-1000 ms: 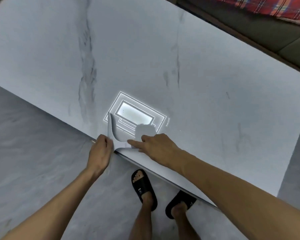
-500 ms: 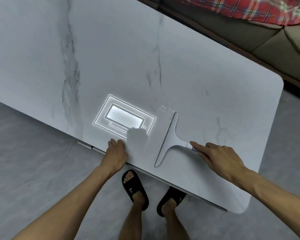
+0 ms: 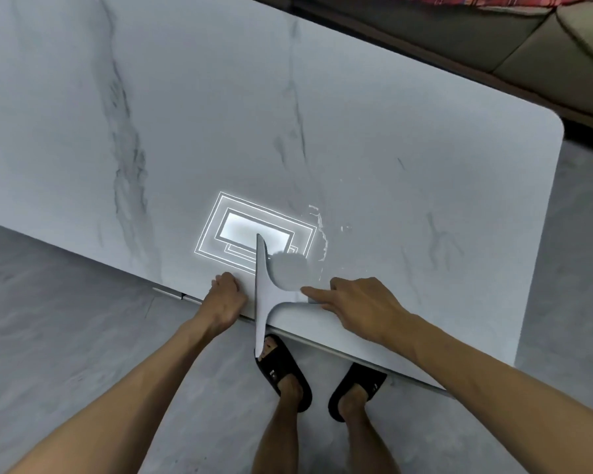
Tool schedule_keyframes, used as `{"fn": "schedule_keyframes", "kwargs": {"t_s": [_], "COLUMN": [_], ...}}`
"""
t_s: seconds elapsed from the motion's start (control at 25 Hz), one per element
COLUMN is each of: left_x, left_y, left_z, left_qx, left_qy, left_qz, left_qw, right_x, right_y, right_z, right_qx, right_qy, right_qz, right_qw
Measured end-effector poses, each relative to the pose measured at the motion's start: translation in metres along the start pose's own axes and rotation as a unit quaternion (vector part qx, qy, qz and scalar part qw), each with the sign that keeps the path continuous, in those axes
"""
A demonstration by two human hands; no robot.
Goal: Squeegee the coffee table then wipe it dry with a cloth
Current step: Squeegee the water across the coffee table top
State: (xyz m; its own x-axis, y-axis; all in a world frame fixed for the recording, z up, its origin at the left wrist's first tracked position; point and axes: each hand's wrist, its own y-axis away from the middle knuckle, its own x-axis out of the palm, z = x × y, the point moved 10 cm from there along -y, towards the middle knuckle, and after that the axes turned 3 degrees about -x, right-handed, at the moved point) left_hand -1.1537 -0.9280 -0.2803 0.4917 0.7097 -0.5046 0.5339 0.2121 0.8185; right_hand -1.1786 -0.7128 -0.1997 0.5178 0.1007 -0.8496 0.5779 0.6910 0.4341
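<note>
The right hand [image 3: 363, 309] holds the squeegee [image 3: 262, 295], blade lying 12-to-6 at its 9 o'clock; the left hand [image 3: 225, 299] grips the counter [image 3: 425, 165] edge.

1. Coffee table [image 3: 391, 114]: white marble-look top, grey veins, rounded far-right corner, metal strip under the near edge.
2. Squeegee [image 3: 262, 289] on the top at the near edge. The blade runs front-to-back and its near end overhangs the edge. The handle points right, gripped by the right hand [image 3: 360, 306].
3. Left hand [image 3: 225, 299] rests curled on the near edge, just left of the blade.
4. Water streaks [image 3: 320, 234] just right of a rectangular light reflection [image 3: 240, 230].
5. Floor [image 3: 65, 319]: grey tile, with two black slides [image 3: 281, 371] on it by the near edge.
</note>
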Motion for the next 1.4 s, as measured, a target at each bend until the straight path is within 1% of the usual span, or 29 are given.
{"fn": "schedule_keyframes", "kwargs": {"t_s": [0.2,0.32,0.4,0.52,0.6,0.68,0.8,0.92,1.12,1.28,1.4], "left_x": [0.005,0.002,-0.007,-0.033,-0.047,-0.057,-0.060,-0.054,-0.035,-0.010,0.014], "left_y": [-0.002,-0.001,0.001,0.008,0.009,0.004,-0.005,-0.011,-0.011,-0.010,-0.009], "left_z": [-0.006,-0.011,-0.008,0.001,0.006,0.010,0.015,0.012,-0.024,-0.067,-0.079], "left_qx": [0.009,0.015,0.001,-0.030,-0.030,-0.022,-0.016,-0.017,0.017,0.062,0.067], "left_qy": [-0.007,-0.011,-0.005,0.033,0.074,0.096,0.108,0.090,0.057,0.007,-0.044], "left_qz": [0.016,0.003,-0.048,-0.164,-0.202,-0.217,-0.199,-0.162,-0.112,-0.072,-0.005], "left_qw": [1.000,1.000,0.999,0.986,0.976,0.971,0.974,0.983,0.992,0.995,0.997], "right_x": [-0.009,-0.027,-0.040,-0.056,-0.057,-0.053,-0.055,-0.060,-0.055,-0.049,-0.053], "right_y": [0.076,0.102,0.093,0.035,-0.024,-0.079,-0.123,-0.115,-0.035,0.040,0.085], "right_z": [-0.080,-0.107,-0.101,-0.060,-0.021,0.015,0.022,-0.020,-0.115,-0.154,-0.168], "right_qx": [0.088,0.122,0.106,0.033,-0.027,-0.062,-0.047,0.018,0.155,0.222,0.256], "right_qy": [-0.005,0.031,0.037,0.018,0.016,0.018,0.023,-0.006,-0.049,-0.053,-0.042], "right_qz": [0.041,0.038,0.032,0.009,0.002,0.001,-0.023,-0.056,-0.059,-0.066,-0.069], "right_qw": [0.995,0.991,0.993,0.999,0.999,0.998,0.998,0.998,0.985,0.971,0.963]}}
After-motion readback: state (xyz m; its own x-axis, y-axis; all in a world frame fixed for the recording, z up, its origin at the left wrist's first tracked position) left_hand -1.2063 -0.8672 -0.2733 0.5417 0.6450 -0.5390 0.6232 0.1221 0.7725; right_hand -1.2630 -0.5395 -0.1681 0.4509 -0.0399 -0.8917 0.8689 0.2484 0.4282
